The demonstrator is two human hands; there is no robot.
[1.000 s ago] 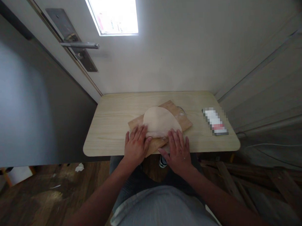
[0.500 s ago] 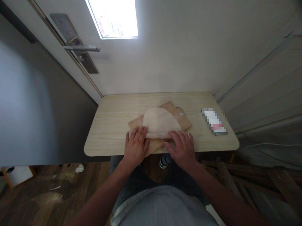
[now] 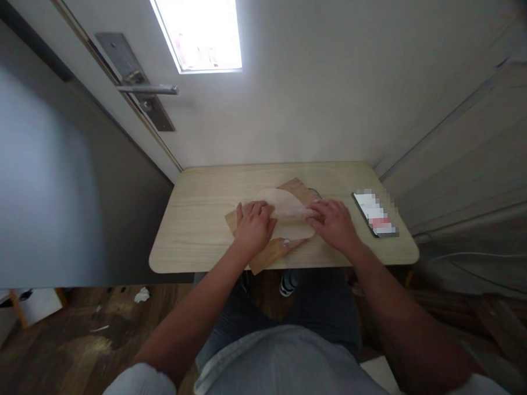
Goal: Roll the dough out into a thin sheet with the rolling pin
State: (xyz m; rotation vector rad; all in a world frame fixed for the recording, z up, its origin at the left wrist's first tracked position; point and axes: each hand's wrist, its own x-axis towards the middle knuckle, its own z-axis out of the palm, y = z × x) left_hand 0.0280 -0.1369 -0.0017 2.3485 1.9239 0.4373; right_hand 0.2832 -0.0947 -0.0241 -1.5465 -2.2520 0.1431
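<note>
A thin, round, pale sheet of dough [image 3: 289, 229] lies on a wooden board [image 3: 266, 257] set at an angle on the table. Across the dough runs a slim, light-coloured rolling pin [image 3: 291, 211]. My left hand [image 3: 255, 226] is closed over its left end, fingers bent over the top. At the other end my right hand [image 3: 336, 224] grips the pin, thumb beneath and fingers over it. Both hands hide the pin's ends and parts of the dough's edge. A small whitish spot shows on the board near the dough's lower edge.
The light wooden table [image 3: 181, 224] stands against a white door with a metal handle [image 3: 154, 89]. A phone [image 3: 375, 214], partly pixelated, lies on the table's right side. A thin dark loop [image 3: 315, 192] shows behind the board. Crumpled white paper [image 3: 141, 295] is on the floor.
Both hands have moved forward, away from my body, with the rolling pin, from the dough's near edge to its middle. More of the dough now shows on the near side.
</note>
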